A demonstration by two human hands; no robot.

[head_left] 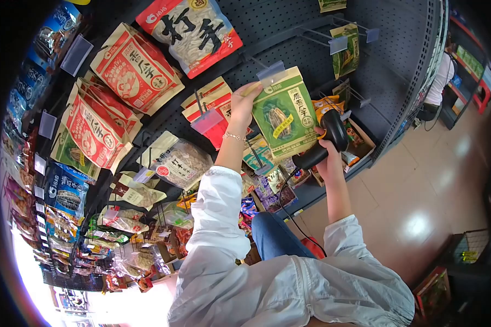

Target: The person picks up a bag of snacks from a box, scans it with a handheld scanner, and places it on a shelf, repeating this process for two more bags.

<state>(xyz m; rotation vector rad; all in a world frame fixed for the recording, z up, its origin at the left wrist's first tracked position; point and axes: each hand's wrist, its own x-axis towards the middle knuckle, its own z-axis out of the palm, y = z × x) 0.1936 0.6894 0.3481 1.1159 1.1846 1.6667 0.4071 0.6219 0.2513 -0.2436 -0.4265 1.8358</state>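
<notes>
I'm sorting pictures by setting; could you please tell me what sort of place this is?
Probably a shop's snack aisle: printed packets hang along a perforated rack, and the right hand holds what looks like a scanner.

Green packet point(282, 117): lower right corner hidden behind black scanner point(337, 129); small print illegible from here. Large red-edged packet point(188, 38): top cut off. Far person point(441, 82): partly behind shelving point(426, 73).
</notes>
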